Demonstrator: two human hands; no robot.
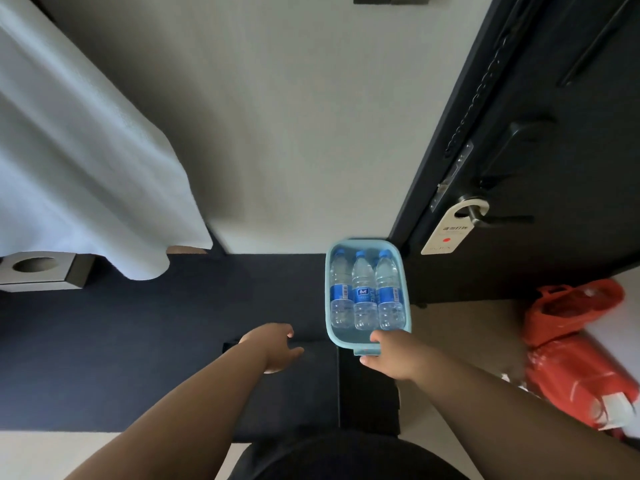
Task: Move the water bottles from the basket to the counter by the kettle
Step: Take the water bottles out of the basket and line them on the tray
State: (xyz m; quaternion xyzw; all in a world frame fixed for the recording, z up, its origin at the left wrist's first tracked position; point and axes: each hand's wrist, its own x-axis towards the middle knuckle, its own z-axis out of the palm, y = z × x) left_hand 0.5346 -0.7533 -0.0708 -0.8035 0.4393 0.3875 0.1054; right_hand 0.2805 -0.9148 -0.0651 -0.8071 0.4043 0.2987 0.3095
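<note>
Light-blue basket [327, 292] gripped at near rim by right hand [391, 358]. Three water bottles [363, 292] lie side by side inside, blue caps pointing away. Left hand [273, 348], fingers relaxed, hovers left of basket, apart from it, over dark surface [138, 341]. Black door [554, 150] at right, hanger tag [450, 235] on handle; red plastic bag [571, 341] below.

Most fingers of the right hand [394, 358] hide under the near rim of the light blue plastic basket [346, 339]. Right of the basket, the red plastic bag [571, 341] runs off the picture's edge. The white door tag [450, 233] above the basket has words too small to read.
</note>
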